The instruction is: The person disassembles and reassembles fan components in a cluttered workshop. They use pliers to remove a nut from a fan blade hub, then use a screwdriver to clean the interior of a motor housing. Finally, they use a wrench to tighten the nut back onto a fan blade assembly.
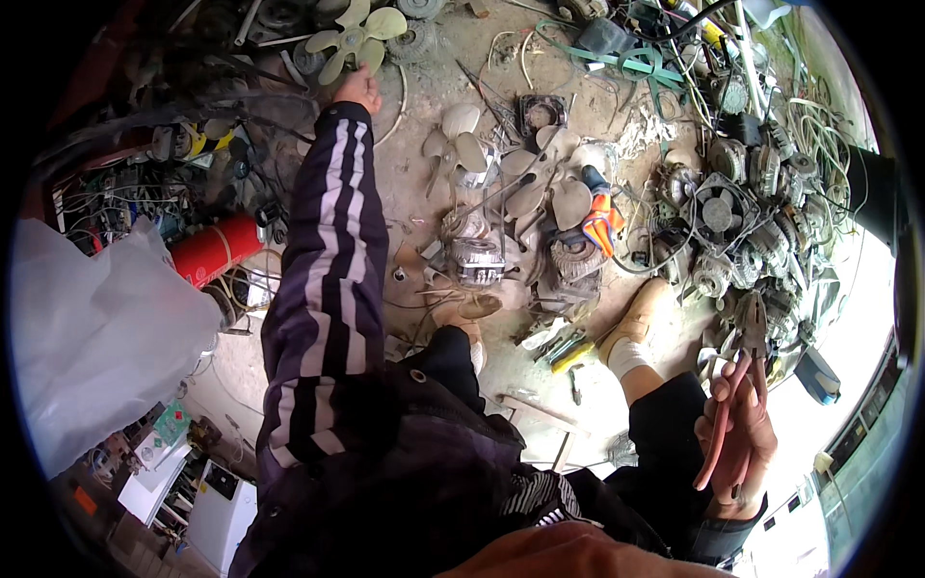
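Observation:
My left hand [357, 89] reaches far forward in a dark sleeve with pale stripes and closes on a pale green fan blade [355, 37] lying among scrap at the top of the view. My right hand [740, 445] is low at the right, gripped around the red handles of a pair of pliers [743, 371] whose dark jaws point up. Between my feet lie two small electric motors [479, 258] with beige fan blades [456, 143] on the dusty ground.
A heap of motors, square cooling fans [718, 210] and wires fills the right side. A red cylinder [216, 249] and a white plastic sheet [92, 328] lie at the left. Loose tools [562, 349] rest by my right shoe [636, 318]. Green straps [626, 64] lie at the top.

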Demonstrator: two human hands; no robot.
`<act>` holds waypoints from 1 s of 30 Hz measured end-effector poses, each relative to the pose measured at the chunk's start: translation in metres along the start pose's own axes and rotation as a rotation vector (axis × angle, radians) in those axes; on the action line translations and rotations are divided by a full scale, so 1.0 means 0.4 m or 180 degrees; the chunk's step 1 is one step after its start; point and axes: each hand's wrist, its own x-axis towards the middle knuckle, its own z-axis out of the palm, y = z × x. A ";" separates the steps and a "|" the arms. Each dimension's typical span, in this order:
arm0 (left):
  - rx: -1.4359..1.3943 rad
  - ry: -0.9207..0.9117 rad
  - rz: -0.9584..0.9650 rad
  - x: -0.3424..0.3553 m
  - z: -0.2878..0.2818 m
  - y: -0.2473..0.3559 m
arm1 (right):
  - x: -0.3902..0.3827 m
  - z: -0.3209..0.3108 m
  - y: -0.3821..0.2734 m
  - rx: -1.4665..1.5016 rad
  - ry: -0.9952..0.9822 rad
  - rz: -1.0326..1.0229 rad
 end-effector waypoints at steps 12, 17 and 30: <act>0.0206 -0.2064 -0.0345 -0.648 -0.109 -0.195 | -0.007 0.015 0.024 -0.0150 -0.0152 0.0043; 0.2199 -0.2254 0.0265 -0.725 -0.201 -0.356 | -0.010 0.011 0.028 -0.0165 -0.0203 0.0086; 0.2075 -0.1343 0.3400 -0.334 0.216 -0.142 | -0.004 -0.001 0.015 -0.0022 0.0078 -0.0025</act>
